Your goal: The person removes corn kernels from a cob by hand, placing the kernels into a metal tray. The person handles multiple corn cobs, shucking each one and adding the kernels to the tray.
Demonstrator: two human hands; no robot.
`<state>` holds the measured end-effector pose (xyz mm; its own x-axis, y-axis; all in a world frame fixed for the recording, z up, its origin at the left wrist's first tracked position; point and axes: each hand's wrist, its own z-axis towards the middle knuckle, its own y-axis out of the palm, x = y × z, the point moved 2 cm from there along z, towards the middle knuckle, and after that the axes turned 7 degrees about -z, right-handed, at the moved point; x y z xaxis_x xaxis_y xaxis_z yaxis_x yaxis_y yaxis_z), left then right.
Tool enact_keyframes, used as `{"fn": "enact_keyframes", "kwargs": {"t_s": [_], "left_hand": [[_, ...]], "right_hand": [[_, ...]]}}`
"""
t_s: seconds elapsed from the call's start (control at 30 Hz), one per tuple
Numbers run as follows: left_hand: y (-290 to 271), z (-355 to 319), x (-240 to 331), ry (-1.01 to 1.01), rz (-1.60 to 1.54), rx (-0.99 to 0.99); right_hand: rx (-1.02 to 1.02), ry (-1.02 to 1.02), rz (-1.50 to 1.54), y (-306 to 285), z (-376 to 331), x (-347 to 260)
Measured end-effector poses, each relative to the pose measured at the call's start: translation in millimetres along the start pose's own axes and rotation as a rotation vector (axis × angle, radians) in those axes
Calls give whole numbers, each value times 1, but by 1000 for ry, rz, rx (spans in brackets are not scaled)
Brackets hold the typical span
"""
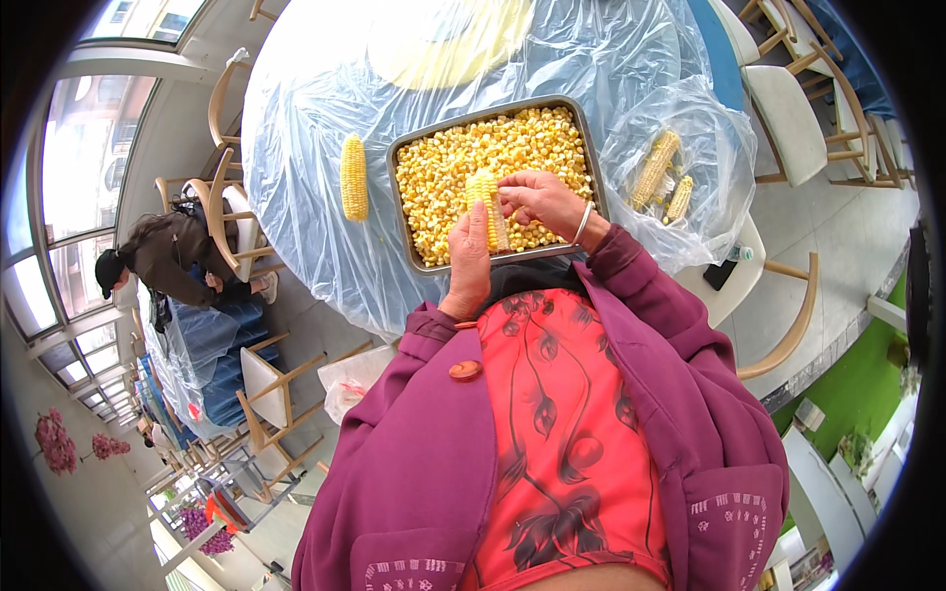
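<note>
1. Two bare hands work mid-frame in my head view, over a dark-grey rectangular tray point(401, 197) of loose yellow kernels point(439, 163).
2. The left hand point(471, 258) has its grip closed around a yellow, partly stripped corn cob point(480, 190), thumb lying along it; I see the cob tilted above the kernels, at the centre of the frame.
3. The right hand point(545, 202), a pale bangle point(583, 223) at its wrist, has its grip nearly closed, fingertips against the cob's right side; I cannot tell whether it pinches anything.
4. On the plastic-covered blue tabletop point(305, 187), I see a full yellow corn cob point(353, 178) left of the tray.
5. Right of the tray, I find a clear plastic bag point(724, 148) with pale yellow cobs point(654, 169).
6. Far left, a person in dark clothing point(172, 258) bends forward.
</note>
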<state>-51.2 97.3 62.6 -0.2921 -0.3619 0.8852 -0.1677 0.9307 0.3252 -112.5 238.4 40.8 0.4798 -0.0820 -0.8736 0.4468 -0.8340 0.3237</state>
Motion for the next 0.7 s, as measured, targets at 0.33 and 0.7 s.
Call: {"fn": "enact_keyframes", "kwargs": {"t_s": [0.33,0.7], "left_hand": [[-1,-2,2,20,22,37],[-1,-2,-1,44,61,64]], "right_hand": [[15,-68,-215,8,0,-11],[40,-130,-356,11,6,-11]]}}
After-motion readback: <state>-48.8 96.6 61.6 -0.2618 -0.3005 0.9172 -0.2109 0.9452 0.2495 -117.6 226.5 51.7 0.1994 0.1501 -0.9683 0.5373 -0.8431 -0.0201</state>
